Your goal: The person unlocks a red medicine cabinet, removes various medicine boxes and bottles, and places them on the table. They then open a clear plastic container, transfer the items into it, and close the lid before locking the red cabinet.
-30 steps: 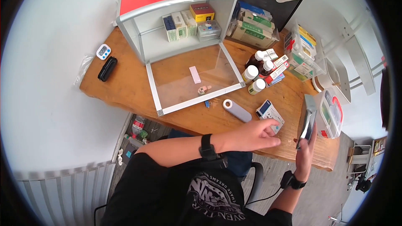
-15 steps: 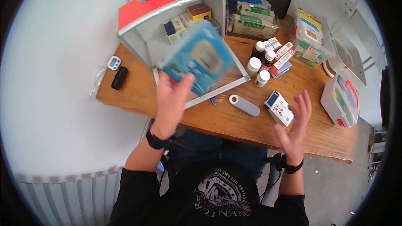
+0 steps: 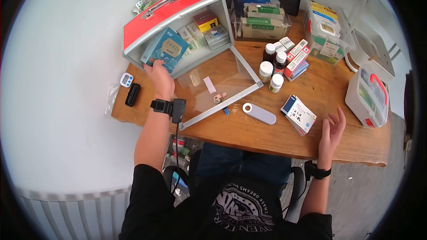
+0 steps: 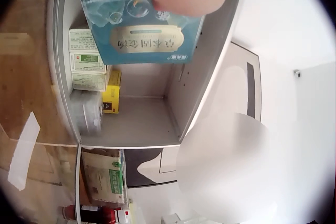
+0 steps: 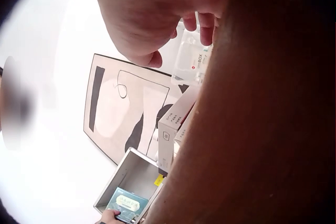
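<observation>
My left hand (image 3: 160, 79) grips the near end of a blue medicine box (image 3: 168, 50) at the left side of the opening of a red-topped case (image 3: 171, 9). In the left wrist view the blue box (image 4: 147, 30) overlaps the case's interior, left-hand fingers lying across one end. Several small boxes (image 3: 191, 35) and a yellow-and-red box (image 3: 205, 20) stand inside the case. My right hand (image 3: 332, 134) hovers by the table's front edge with fingers loosely spread, holding nothing. Just left of it lies a white-and-blue medicine box (image 3: 299, 114).
The case's clear door (image 3: 218, 102) lies folded down on the wooden table (image 3: 213, 129). White-capped bottles (image 3: 276, 82) and slim cartons stand right of it. A grey-lilac handheld device (image 3: 260, 114), a lidded plastic box (image 3: 367, 98) and filled bins (image 3: 328, 40) are farther right.
The blue box passed from my right hand to my left, which carried it leftward and up to the case opening. My right hand now stays empty near the white-and-blue box.
</observation>
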The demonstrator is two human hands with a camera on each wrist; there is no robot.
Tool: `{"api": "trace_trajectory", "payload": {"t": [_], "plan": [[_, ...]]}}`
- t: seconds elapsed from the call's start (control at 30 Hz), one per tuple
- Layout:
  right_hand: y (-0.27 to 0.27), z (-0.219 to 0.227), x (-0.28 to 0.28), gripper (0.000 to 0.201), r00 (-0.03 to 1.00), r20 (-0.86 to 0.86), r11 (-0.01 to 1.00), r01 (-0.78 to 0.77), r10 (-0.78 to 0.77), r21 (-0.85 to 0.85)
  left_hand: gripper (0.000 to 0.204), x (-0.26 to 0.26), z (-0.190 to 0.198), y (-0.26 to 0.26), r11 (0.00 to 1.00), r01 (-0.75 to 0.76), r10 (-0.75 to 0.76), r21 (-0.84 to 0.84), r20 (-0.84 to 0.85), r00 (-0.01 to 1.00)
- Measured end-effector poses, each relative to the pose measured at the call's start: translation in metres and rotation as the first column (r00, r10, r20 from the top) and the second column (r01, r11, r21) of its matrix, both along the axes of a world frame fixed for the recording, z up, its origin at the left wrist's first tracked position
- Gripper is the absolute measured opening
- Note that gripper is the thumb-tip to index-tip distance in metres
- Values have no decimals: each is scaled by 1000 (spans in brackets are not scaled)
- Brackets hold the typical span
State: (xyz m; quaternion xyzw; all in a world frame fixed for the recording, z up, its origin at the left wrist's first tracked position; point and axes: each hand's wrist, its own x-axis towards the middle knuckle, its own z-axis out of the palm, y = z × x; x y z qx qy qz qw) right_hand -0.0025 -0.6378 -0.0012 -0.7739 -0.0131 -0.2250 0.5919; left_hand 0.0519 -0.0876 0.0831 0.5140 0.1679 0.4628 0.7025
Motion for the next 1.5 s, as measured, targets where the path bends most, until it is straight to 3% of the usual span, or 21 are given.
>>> {"api": "trace_trajectory", "payload": {"t": [0.07,0.1,0.17,0.27,0.4,0.47,0.5,0.53,0.57,0.67,0.7,0.77,0.9,0.97,1.0,1.07,1.1,1.17,1.33,1.4,1.5], "plan": [[1,-1,1,57,1000,-10,998,-25,25,-60,44,3,8,-3,974,-106,121,202,-65,991],[2,-1,1,57,1000,-15,998,-25,25,-57,44,4,13,-3,973,-104,121,206,-69,990],[3,-1,0,55,999,-13,995,-38,37,-94,38,6,18,-1,818,-206,316,537,-120,941],[2,-3,1,53,999,-5,993,-45,45,-109,32,19,21,6,711,-307,483,633,-122,867],[3,-2,2,52,999,-16,991,-50,48,-128,29,48,-2,35,739,-416,532,530,-80,843],[4,1,2,50,998,-19,987,-54,52,-152,33,53,-10,27,673,-460,665,579,-201,719],[5,2,1,50,998,-20,987,-54,52,-151,33,56,-15,23,672,-460,665,580,-201,719],[5,2,1,49,998,-23,986,-54,51,-156,39,60,-24,22,780,-452,572,433,-200,796],[5,2,2,47,998,-26,986,-53,49,-161,45,63,-31,22,866,-419,473,274,-178,863],[3,2,3,45,997,-28,984,-78,74,-158,64,62,-39,29,937,-260,312,233,-223,924],[4,2,3,45,997,-30,984,-79,75,-160,64,61,-39,31,937,-260,312,232,-225,923],[7,5,2,42,996,-30,982,-82,78,-168,72,52,-22,23,967,-66,150,246,-339,929],[12,9,2,40,997,-35,976,-77,71,-205,84,49,-18,32,947,56,68,316,-370,926],[11,9,2,37,997,-30,975,-77,72,-210,83,51,-16,32,730,-80,361,678,-284,888],[11,8,2,37,997,-32,974,-75,69,-212,83,52,-12,36,732,-76,358,677,-287,888],[10,8,1,34,997,-16,968,-77,75,-238,81,50,5,48,257,54,590,965,-201,782],[9,8,1,34,997,-22,968,-79,76,-239,81,49,14,54,259,60,591,964,-207,780],[10,6,3,31,997,-9,962,-75,76,-263,74,51,32,67,298,343,560,891,-454,693],[9,5,3,29,997,-17,960,-82,80,-269,72,61,56,73,237,447,605,863,-491,627],[8,6,2,29,997,-12,958,-80,80,-276,78,64,61,77,315,531,621,787,-594,512],[6,6,3,28,995,-34,954,-95,89,-285,67,62,65,74,285,560,736,778,-552,392]]}}
